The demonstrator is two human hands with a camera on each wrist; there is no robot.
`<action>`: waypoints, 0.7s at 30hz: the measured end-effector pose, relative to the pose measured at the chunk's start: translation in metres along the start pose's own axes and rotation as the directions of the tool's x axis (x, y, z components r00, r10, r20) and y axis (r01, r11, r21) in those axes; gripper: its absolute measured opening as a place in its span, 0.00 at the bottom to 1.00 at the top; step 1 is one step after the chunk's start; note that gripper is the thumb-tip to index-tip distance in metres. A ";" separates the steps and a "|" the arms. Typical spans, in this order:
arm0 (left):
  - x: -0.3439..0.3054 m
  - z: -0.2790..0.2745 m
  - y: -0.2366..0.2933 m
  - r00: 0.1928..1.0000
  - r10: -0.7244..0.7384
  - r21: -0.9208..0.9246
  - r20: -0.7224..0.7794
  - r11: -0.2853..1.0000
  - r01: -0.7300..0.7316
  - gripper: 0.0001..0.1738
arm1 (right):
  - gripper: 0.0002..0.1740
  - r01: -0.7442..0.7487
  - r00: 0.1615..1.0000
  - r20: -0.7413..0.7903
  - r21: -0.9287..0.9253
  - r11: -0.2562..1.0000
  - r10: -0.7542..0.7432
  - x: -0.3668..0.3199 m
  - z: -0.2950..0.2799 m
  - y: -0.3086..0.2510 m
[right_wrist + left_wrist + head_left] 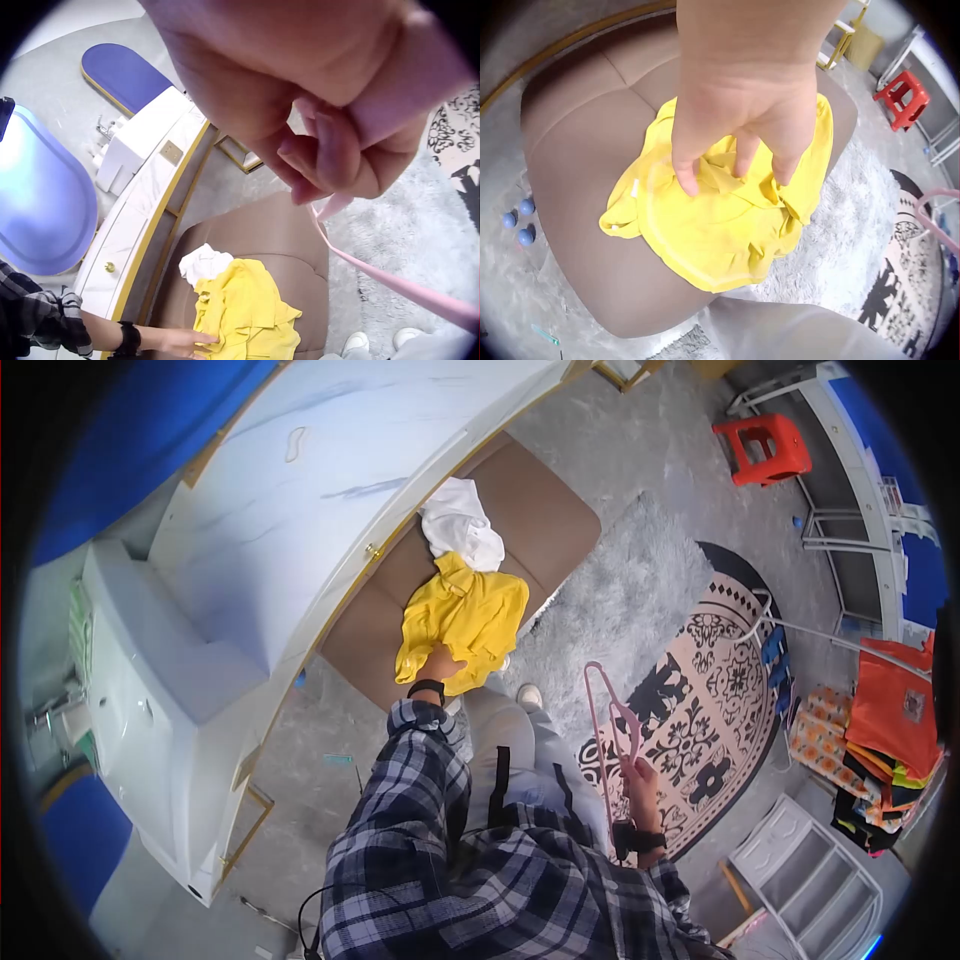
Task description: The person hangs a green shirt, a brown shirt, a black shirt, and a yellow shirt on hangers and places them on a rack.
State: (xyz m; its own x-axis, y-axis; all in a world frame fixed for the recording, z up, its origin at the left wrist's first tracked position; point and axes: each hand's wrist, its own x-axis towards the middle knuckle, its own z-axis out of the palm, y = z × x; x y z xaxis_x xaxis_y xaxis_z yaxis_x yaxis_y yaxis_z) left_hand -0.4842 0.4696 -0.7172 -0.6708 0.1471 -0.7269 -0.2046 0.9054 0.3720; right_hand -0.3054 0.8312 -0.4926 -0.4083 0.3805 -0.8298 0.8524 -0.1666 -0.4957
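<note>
A yellow garment [470,615] lies crumpled on the brown padded seat [545,510], beside a white cloth [462,525]. My left hand [440,664] is on the garment's near edge; in the left wrist view the fingers of this hand [742,127] are spread and point down onto the yellow fabric [705,240]. Off to the right, over the patterned rug, my right hand [642,795] grips a pink hanger [597,705]. The right wrist view shows the fingers of my right hand [322,142] curled round the pink hanger [397,285].
A white marble-look counter [330,470] with a sink [135,710] runs along the left. Right of the seat lie a grey fluffy rug [610,595] and a patterned rug [700,710]. Clothes [895,700] hang at the far right, and a red stool [765,448] stands at the back.
</note>
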 end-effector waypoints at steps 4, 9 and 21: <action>0.026 -0.014 -0.001 0.973 0.102 -0.408 0.209 0.913 -0.009 0.37 | 0.09 0.003 1.000 0.012 0.010 1.000 -0.003 -0.004 0.021 -0.019; -0.064 -0.076 0.106 0.800 0.502 -0.869 0.328 0.493 0.047 0.24 | 0.13 -0.018 0.998 0.062 0.133 0.991 0.009 -0.019 0.034 -0.043; -0.232 -0.150 0.330 -0.139 0.914 -0.857 0.381 0.293 -0.423 0.31 | 0.15 0.167 0.914 0.245 0.500 0.850 -0.324 -0.087 -0.002 -0.170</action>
State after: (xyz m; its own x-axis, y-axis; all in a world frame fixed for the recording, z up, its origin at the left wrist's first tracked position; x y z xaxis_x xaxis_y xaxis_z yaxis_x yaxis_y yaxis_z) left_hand -0.5026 0.6748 -0.3392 0.1782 0.9589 0.2210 -0.3875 -0.1381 0.9115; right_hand -0.4139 0.8278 -0.3360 -0.7291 0.1792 -0.6606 0.4924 -0.5330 -0.6881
